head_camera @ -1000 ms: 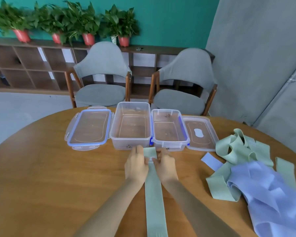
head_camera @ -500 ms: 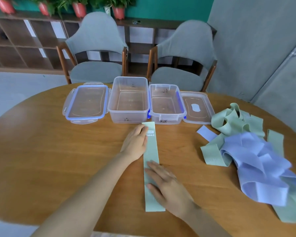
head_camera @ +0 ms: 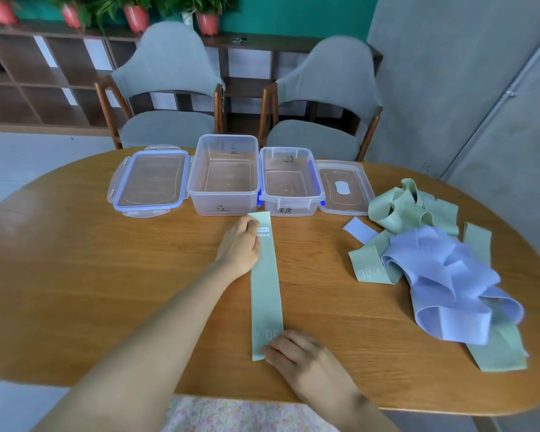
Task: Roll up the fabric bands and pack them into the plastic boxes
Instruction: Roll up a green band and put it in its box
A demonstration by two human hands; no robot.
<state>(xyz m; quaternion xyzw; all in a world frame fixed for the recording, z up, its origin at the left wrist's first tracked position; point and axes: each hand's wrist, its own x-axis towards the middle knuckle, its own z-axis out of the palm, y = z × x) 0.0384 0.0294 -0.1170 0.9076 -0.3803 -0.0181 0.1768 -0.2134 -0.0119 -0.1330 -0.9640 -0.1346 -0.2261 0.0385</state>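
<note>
Lying flat on the surface (head_camera: 106,275), green fabric band (head_camera: 266,282), long axis running away from the right hand (head_camera: 296,353) fingers pressing its near end; left hand (head_camera: 240,244) flat, pinning far end beside plastic boxes (head_camera: 225,176).

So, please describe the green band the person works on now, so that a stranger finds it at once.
On the round wooden table, in front of the two clear plastic boxes, one green band lies flat and straight. The left hand presses its far end and the right hand its near end. The other bands lie tangled at the right.
</note>
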